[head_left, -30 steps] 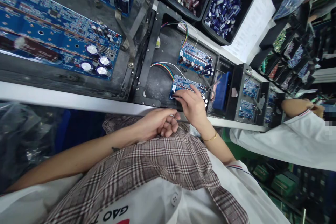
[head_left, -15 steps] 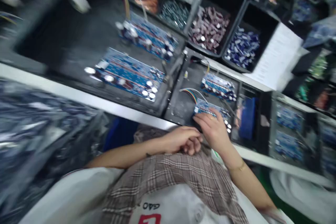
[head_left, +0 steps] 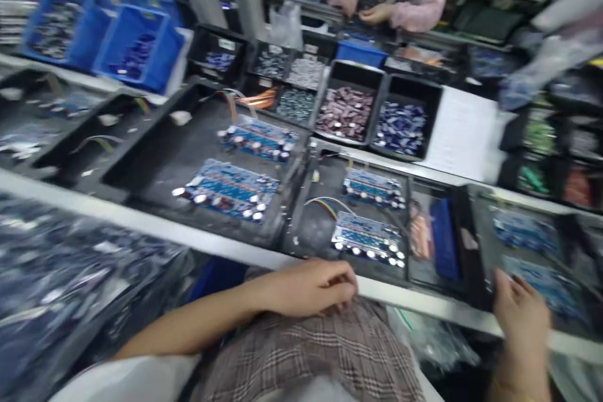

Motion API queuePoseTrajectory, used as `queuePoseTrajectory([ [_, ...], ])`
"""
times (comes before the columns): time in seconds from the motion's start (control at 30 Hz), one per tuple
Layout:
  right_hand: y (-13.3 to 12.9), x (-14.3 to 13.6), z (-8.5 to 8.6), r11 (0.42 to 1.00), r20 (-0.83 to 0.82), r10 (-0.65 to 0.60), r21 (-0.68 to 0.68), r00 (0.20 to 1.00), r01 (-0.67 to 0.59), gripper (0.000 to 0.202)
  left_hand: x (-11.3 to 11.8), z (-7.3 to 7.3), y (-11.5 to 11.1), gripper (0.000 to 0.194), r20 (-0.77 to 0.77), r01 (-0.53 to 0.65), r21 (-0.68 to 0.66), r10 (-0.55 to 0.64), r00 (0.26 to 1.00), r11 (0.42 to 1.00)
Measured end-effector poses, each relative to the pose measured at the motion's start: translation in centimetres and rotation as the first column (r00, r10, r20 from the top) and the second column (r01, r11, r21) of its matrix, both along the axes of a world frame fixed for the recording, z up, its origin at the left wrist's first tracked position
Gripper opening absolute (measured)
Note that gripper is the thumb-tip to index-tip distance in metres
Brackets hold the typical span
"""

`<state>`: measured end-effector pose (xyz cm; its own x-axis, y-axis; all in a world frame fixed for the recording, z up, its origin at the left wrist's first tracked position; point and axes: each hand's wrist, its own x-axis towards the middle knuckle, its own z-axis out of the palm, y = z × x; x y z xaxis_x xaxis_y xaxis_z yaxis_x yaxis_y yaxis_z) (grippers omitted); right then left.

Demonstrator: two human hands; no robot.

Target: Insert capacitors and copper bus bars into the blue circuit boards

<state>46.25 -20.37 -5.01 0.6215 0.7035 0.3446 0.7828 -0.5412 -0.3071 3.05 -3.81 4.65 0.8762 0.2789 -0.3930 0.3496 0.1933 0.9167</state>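
Observation:
My left hand (head_left: 318, 289) is closed, its fingers curled at the bench's front edge below a black tray (head_left: 313, 235). Whatever may be inside those fingers is hidden. Farther right, my right hand (head_left: 524, 314) is closed at the front left corner of another black tray (head_left: 483, 251), thumb and forefinger at its rim. Inside that tray lie two blurred blue circuit boards, the nearer circuit board (head_left: 537, 282) just beyond my right hand. In the middle tray are a near circuit board (head_left: 367, 239) with coloured wires and a far circuit board (head_left: 374, 187).
A larger black tray (head_left: 151, 169) on the left holds two more circuit boards. Behind stand bins of brown components (head_left: 346, 110) and blue components (head_left: 400, 125), beside white paper sheets (head_left: 464, 132). Blue bins (head_left: 136, 50) stand back left. Across the bench are a co-worker's hands (head_left: 377, 12).
My right hand has left the near circuit board in the middle tray and moved right to the other tray. My left hand stays curled at the bench edge. The view has tilted up.

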Motion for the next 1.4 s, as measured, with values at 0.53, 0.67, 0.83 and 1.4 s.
queuePoseTrajectory([
  [0.53, 5.5, -6.0, 1.6, 0.799, -0.482, 0.513, -0.034, 0.711, -0.600, 0.029, 25.1, -5.2, 24.7, 0.061, -0.084, -0.008, 0.914, 0.208, 0.974, 0.407],
  [0.67, 6.6, -6.9, 1.6, 0.771, -0.574, 0.533, 0.028, 0.622, -0.636, 0.029, 29.2, -7.2, 26.2, 0.080, -0.296, 0.179, 0.905, 0.268, 0.917, 0.386],
  [0.83, 6.8, -7.6, 1.6, 0.815, -0.613, 0.486, 0.060, 0.623, -0.576, 0.030, 31.5, -8.2, 27.6, 0.081, -0.281, 0.184, 0.908, 0.222, 0.934, 0.377],
  [1.4, 16.1, -25.3, 0.1, 0.576, -0.520, 0.693, -0.017, 0.499, -0.817, 0.035, 30.9, -9.0, 29.2, 0.051, -0.083, 0.058, 0.977, 0.112, 0.990, 0.207],
])
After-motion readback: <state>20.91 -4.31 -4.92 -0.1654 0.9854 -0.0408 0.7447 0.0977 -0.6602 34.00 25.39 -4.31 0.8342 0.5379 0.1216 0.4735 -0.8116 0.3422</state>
